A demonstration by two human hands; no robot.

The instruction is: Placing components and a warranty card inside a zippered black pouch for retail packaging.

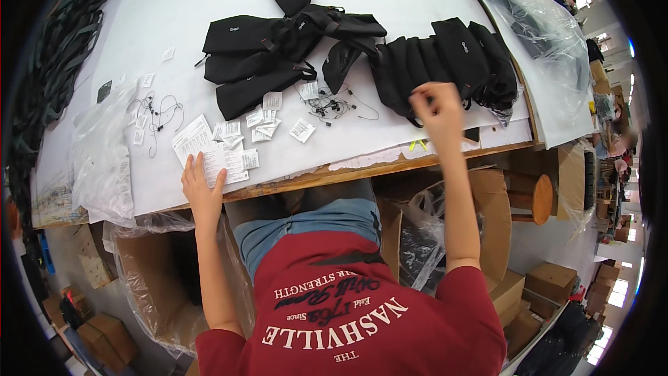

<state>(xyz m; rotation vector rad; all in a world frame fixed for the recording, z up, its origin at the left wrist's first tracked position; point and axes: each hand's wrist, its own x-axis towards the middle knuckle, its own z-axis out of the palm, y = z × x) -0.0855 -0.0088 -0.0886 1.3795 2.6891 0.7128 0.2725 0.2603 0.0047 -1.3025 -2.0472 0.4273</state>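
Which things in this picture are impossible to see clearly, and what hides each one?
Head view:
- What the right hand pinches: its fingers cover it, by the black pouches.
- Paper tags by the left hand: print too small.
- Inside of the lined box under the table: table edge and left arm hide it.
- Black straps at far left: cut off by the dark rim.

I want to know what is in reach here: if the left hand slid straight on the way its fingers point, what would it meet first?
The left hand already rests on a sheet in the stack of white paper labels. Going straight on, it would likely push further across that stack; beyond lie smaller white tags, then the black pouches.
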